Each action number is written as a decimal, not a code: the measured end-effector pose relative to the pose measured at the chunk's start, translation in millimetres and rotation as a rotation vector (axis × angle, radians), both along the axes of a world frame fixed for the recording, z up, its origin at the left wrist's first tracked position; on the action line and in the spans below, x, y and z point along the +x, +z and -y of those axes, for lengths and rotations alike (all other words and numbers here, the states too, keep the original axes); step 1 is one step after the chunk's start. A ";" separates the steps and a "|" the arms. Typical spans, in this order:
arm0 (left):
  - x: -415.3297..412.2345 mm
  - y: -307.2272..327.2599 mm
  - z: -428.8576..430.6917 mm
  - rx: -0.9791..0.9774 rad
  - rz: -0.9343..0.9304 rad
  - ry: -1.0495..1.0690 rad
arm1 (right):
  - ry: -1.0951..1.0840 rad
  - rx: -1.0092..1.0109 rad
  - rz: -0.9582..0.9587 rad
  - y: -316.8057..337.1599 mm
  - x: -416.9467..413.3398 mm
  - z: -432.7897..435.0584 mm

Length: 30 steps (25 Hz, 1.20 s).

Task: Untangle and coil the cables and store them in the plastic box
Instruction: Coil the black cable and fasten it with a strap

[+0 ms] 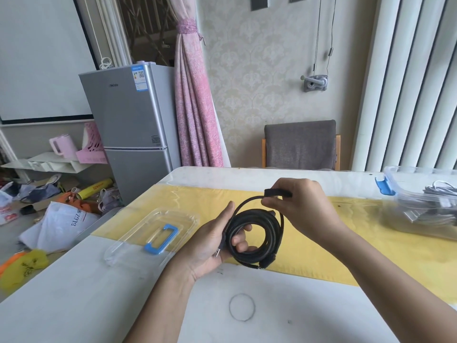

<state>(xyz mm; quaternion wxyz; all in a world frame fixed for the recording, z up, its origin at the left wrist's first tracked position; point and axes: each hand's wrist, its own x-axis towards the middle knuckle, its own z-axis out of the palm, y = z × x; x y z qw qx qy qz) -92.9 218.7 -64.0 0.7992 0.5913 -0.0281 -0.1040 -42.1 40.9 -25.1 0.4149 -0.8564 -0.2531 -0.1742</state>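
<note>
Black cable (254,233) coiled up in my hands, held just above the yellow mat (371,256)

My left hand (215,246) is palm up under the coil, with the fingers curled through the middle of the loops and the thumb pointing up along the outside. My right hand (304,206) comes in from the right with the wrist bent down, pinching the flat black strap (278,193) at the top of the outermost loop. The plastic box (410,175) sits well apart at the far right of the table (99,305), other cables already in it, and its clear lid (128,243) lies off to my left
</note>
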 end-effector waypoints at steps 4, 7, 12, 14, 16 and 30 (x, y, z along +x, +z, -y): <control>-0.3 -1.5 0.4 0.006 -0.030 -0.097 | 0.122 -0.021 -0.043 -2.0 -0.1 3.3; -0.3 -4.5 4.2 0.025 0.005 -0.131 | 0.190 -0.032 -0.057 0.9 -2.9 5.1; -4.0 -7.3 8.8 0.088 0.050 -0.179 | 0.329 -0.198 -0.025 6.0 -7.7 5.3; -3.8 -9.3 7.9 0.077 0.069 -0.220 | 0.346 -0.210 -0.079 7.4 -5.2 9.5; -3.9 -9.5 6.8 0.066 0.091 -0.262 | 0.361 -0.198 -0.173 7.3 -0.1 12.5; -5.0 -5.4 0.9 0.216 0.305 -0.191 | 0.354 -0.441 -0.225 8.2 -10.0 13.2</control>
